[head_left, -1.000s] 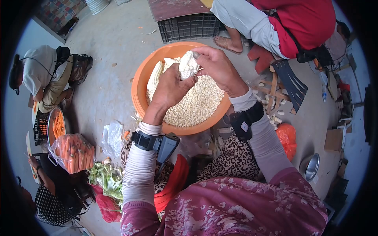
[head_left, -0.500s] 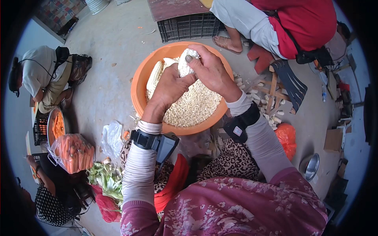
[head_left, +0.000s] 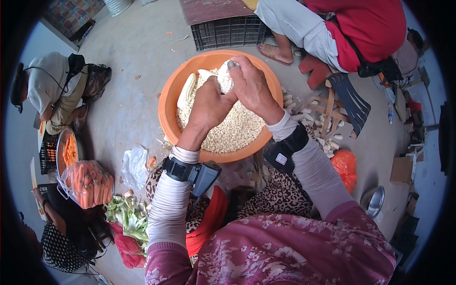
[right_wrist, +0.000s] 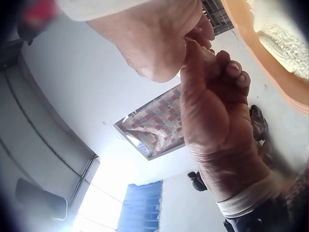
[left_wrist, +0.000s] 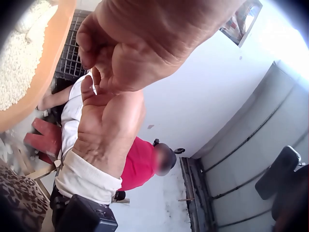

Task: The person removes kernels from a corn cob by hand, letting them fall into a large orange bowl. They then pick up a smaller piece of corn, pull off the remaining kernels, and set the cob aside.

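Observation:
In the head view, both hands hold an ear of white corn point(head_left: 224, 78) above an orange basin point(head_left: 166, 111). My left hand point(head_left: 209, 107) grips its near side, thumb pointing toward the other hand. Wrapped over the far side is my right hand point(head_left: 254, 88), its thumb lying on top of the ear. The right wrist view has the left hand's fingers point(right_wrist: 233, 70) curled around the corn, most of which the hands hide. Loose corn kernels point(head_left: 232, 130) fill much of the basin, and a whole ear of corn point(head_left: 186, 92) lies on them at the left.
A black crate point(head_left: 228, 34) stands beyond the basin. A seated person in red point(head_left: 365, 28) is at upper right, beside a wooden frame point(head_left: 327, 111) and scattered cobs. Bagged carrots point(head_left: 90, 183) and green husks point(head_left: 128, 216) lie at left. A metal bowl point(head_left: 376, 202) sits at right.
The right hand has turned over the ear and come nearer the left hand, covering more of the corn. The left hand has shifted slightly right, still gripping. The basin has stayed put.

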`<state>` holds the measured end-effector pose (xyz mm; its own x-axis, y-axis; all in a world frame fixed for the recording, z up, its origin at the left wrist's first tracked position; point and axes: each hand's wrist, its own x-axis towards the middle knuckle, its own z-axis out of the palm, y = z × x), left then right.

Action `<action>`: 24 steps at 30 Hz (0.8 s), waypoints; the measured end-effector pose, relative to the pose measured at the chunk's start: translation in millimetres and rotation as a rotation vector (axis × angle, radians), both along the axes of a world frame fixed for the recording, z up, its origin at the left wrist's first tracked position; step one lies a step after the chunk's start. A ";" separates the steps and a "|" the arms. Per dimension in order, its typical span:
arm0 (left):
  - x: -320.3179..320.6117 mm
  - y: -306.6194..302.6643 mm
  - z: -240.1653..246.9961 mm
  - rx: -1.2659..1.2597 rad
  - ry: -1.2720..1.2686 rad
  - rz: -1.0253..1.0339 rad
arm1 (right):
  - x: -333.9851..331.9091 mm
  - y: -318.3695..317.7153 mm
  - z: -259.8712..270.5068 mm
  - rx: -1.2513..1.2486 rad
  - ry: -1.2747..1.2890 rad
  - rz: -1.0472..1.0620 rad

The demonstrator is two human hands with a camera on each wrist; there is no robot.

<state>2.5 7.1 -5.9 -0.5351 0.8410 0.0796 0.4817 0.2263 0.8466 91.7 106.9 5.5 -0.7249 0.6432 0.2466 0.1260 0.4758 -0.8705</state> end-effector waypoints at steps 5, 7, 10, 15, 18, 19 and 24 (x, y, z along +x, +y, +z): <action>-3.8 -0.7 -7.8 0.062 0.004 -0.007 | 0.9 3.5 -2.8 0.000 0.097 0.061; -1.9 -4.0 2.9 0.001 -0.028 -0.004 | 1.3 7.7 -1.3 -0.083 0.103 0.087; 3.7 -6.8 17.3 -0.096 -0.040 0.003 | 3.7 8.7 0.8 -0.146 0.091 0.140; -2.7 -4.3 -5.2 -0.044 -0.039 -0.033 | 4.1 16.3 -6.3 -0.133 0.054 0.156; -6.5 -3.7 -4.0 -0.018 -0.103 -0.081 | 5.1 22.6 -9.0 -0.346 0.170 0.234; -6.7 -3.4 -1.6 -0.051 -0.144 -0.076 | 7.4 20.7 -3.7 -0.405 0.178 0.253; -5.6 -2.8 -2.9 -0.073 -0.038 -0.070 | 9.1 16.4 -0.5 -0.461 0.160 0.282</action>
<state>-3.1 4.3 -8.8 -0.4766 0.8791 -0.0024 0.4664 0.2551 0.8470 100.9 123.3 5.0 -0.8611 0.4971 0.1064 -0.1012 0.0374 -0.9942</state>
